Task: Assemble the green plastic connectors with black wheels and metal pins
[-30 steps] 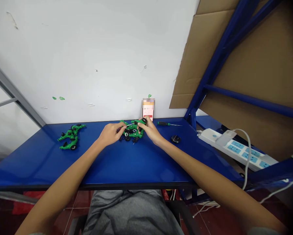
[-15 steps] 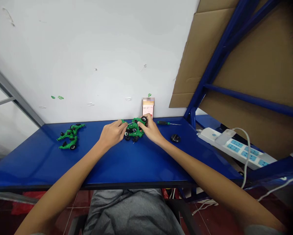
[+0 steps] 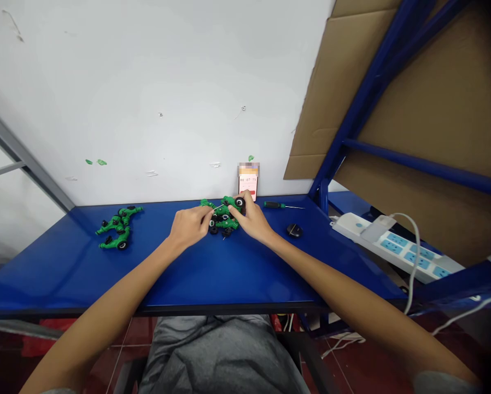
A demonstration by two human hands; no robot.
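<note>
Left hand: mine, thumb and fingers pinched nearly closed on a thin metal shaft pointing across to my right; its handle is hidden in my grip.
Right hand: mine, curled partway round a green toy piece, thumb on the near side, fingers mostly hidden behind.
Green toy piece: raised between my hands near the back edge of the table, black wheel at its right end. Shaft tip lies at or just beside it; cannot tell if it is seated in anything.
Under the hands: more green parts and loose black wheels, bunched on the blue table; partly covered, so no count.
Left of me: a cluster of green pieces, well apart from my left hand, one showing a black wheel at its near right.
Right of me: screwdriver with green-and-black handle, lying flat, blade to the right; a small dark rounded object nearer me.
Back: phone upright against the white wall, timer digits lit, just behind my right hand.
Far right: white power strip, blue socket faces, beyond the table's right edge.
</note>
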